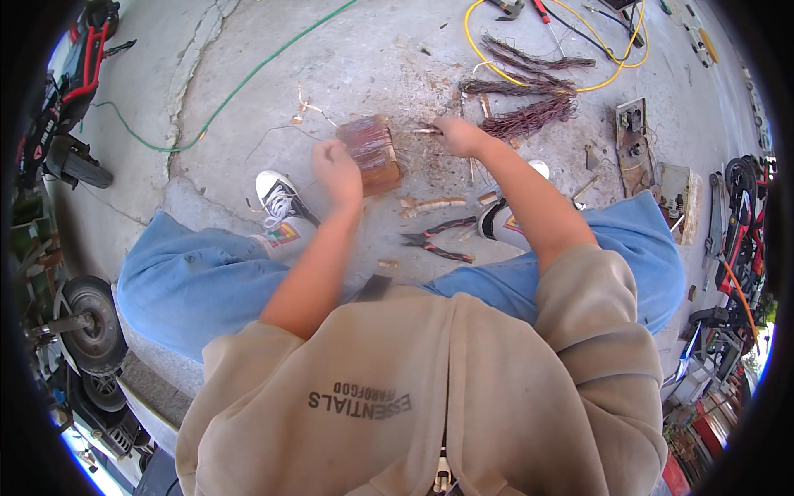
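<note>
A block-shaped coil of reddish-brown copper wire (369, 149) rests on the concrete between my feet. My left hand (337, 171) is at the coil's left side, slightly blurred. Its fingers are curled together where a thin loose wire (285, 128) meets them. To the right of the coil, my right hand (460, 136) is closed around a short, thin piece with a pale end (425, 131), whose kind I cannot make out. Nearer to me lie pliers (437, 240) with black and red handles, jaws pointing left.
Bundles of dark reddish wire (529, 116) lie beyond my right hand. A yellow hose (468, 37) loops at the far right, near a hammer (508, 8). A green hose (256, 73) crosses the far left. Rusty metal parts (633, 149) lie right; a wheel (93, 324) stands left.
</note>
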{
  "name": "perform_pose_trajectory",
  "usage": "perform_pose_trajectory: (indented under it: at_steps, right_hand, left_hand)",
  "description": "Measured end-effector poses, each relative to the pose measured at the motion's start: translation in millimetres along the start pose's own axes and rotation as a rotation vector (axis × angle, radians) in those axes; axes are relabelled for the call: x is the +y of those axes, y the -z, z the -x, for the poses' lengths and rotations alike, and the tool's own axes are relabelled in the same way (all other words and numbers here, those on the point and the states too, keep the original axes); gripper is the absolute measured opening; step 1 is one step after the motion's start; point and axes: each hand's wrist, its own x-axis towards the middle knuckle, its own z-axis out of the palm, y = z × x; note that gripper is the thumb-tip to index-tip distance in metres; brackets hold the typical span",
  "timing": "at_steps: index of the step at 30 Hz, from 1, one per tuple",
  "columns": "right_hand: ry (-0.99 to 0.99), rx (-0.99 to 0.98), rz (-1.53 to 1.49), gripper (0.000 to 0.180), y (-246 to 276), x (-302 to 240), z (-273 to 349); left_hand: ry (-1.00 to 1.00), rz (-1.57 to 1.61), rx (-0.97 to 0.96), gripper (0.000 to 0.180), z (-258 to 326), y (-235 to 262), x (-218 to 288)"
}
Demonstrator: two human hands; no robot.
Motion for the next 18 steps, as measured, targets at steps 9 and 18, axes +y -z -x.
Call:
perform_pose_trajectory:
  at_steps: [9, 18]
  right_hand:
    - [0.119, -0.196, 0.042, 0.03, -18, -40, -12]
    - [0.09, -0.131, -0.317, 0.028, -84, -43, -60]
  left_hand:
    - [0.66, 0.192, -0.524, 0.028, -57, 29, -95]
    - [0.812, 0.269, -0.665, 0.03, -40, 30, -28]
